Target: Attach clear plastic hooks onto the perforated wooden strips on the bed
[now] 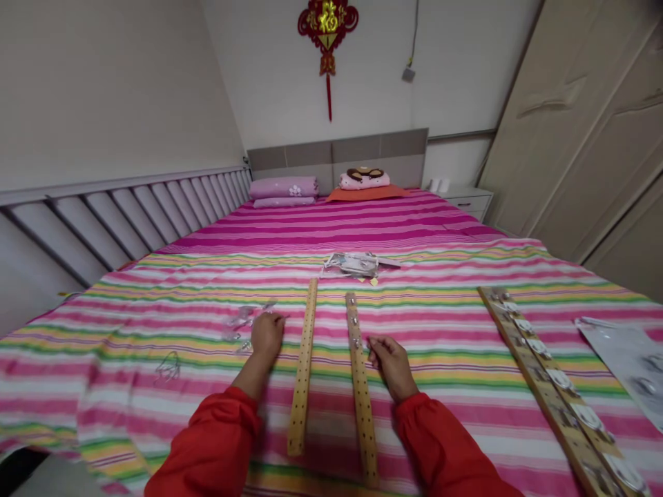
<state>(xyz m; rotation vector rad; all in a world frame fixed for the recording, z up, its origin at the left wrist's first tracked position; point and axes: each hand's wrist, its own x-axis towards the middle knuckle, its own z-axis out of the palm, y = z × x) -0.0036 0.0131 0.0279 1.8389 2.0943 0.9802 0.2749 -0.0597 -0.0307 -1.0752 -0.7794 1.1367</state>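
Note:
Two long wooden strips with rows of holes lie side by side on the striped bedspread (155, 290). My left hand (266, 336) rests closed left of the left strip (303, 373), beside small clear plastic bags (243, 319), and seems to pinch a thin pin-like piece. My right hand (391, 364) is closed in a pinch against the right strip (361, 386), near small metal fittings set in its upper holes. What its fingers hold is too small to name. Both arms wear red sleeves.
A pile of clear packets (357, 264) with metal parts lies beyond the strips. At right, two more strips (554, 383) carry several round fittings, next to a grey plastic sheet (626, 359). Pillows (284, 188), a headboard, a nightstand (469, 200) and wardrobe doors (585, 131) stand behind.

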